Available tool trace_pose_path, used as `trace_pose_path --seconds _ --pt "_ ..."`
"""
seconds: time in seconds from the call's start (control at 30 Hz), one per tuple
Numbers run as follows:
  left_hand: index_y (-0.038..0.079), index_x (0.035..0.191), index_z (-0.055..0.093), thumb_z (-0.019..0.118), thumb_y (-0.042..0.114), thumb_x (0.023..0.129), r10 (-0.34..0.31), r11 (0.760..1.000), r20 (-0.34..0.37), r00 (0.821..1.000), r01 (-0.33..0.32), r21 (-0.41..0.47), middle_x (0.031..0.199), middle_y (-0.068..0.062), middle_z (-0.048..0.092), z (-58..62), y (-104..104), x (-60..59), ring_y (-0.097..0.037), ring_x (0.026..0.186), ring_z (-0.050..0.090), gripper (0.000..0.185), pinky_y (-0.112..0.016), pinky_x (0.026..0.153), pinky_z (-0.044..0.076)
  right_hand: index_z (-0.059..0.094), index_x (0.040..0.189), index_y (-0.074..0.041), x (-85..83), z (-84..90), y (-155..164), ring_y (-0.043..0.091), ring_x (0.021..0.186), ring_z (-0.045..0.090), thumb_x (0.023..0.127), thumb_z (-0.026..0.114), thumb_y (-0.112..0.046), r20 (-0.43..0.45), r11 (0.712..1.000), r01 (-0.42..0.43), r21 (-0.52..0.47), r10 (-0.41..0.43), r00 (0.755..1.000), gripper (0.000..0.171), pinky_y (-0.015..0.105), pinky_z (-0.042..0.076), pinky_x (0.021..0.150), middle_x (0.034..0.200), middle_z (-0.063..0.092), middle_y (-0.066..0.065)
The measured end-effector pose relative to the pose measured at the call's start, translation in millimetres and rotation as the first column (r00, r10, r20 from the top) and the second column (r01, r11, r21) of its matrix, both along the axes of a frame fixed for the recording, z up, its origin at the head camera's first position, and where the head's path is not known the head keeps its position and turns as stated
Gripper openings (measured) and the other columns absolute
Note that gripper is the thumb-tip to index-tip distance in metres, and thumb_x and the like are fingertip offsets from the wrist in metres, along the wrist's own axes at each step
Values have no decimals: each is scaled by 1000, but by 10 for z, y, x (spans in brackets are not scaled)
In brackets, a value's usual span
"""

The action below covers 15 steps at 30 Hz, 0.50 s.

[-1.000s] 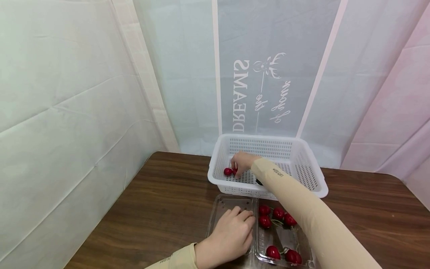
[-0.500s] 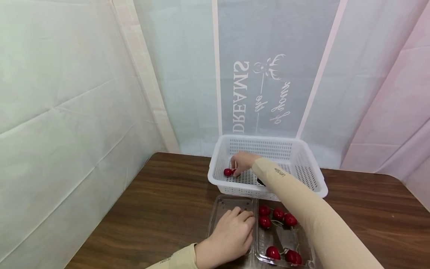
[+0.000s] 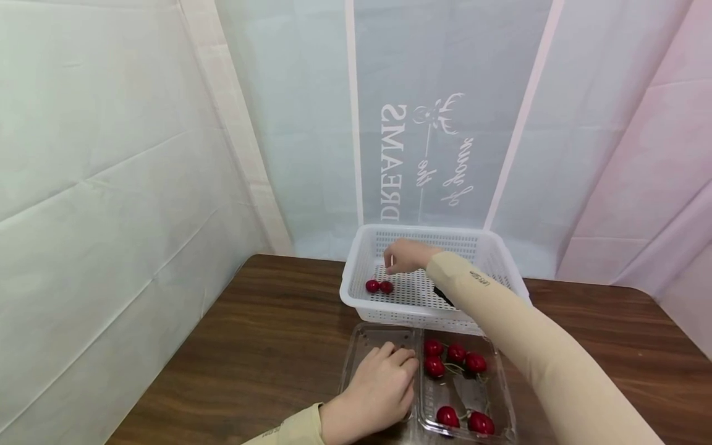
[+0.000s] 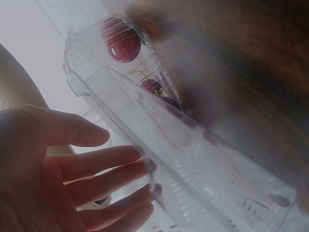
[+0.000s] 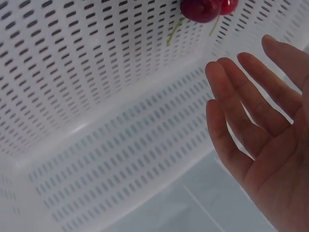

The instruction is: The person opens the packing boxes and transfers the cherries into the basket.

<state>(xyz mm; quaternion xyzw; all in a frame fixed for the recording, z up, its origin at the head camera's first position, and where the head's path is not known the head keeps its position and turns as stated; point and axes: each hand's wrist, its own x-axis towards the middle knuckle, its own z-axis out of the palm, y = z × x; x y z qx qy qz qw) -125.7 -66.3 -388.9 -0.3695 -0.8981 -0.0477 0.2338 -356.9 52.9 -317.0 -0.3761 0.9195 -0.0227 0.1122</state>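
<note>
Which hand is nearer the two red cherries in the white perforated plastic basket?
Right. The right hand hovers open just above the two red cherries; the left hand rests on the clear plastic clamshell's lid, outside the basket.

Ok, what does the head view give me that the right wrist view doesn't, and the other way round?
Only the head view shows the wooden table, the clear clamshell tray with five cherries in it, the left hand resting on the tray's empty half, and the whole white basket.

Only the right wrist view shows the right hand's palm side: the fingers straight, holding nothing, and the green stems on the basket's cherries.

Both show the right hand above the basket floor and two cherries lying there, apart from the hand.
</note>
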Motion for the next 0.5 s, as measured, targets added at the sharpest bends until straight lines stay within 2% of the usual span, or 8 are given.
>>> trace_pose_path --seconds 0.3,0.5 --pt "14 92 69 65 20 77 6 1000 -4 1000 -6 10 102 2 68 -15 0 6 -14 84 57 16 -23 61 42 69 90 -11 57 148 184 16 81 63 86 66 -22 -66 1000 -30 -8 29 997 12 32 51 76 88 69 3" --pt "14 91 69 66 21 76 8 1000 -24 1000 -8 8 101 1 68 -11 4 3 -15 84 57 17 -23 61 42 69 90 -13 169 281 316 16 81 62 86 66 -21 -77 1000 -25 -8 24 997 10 33 51 77 86 68 1"
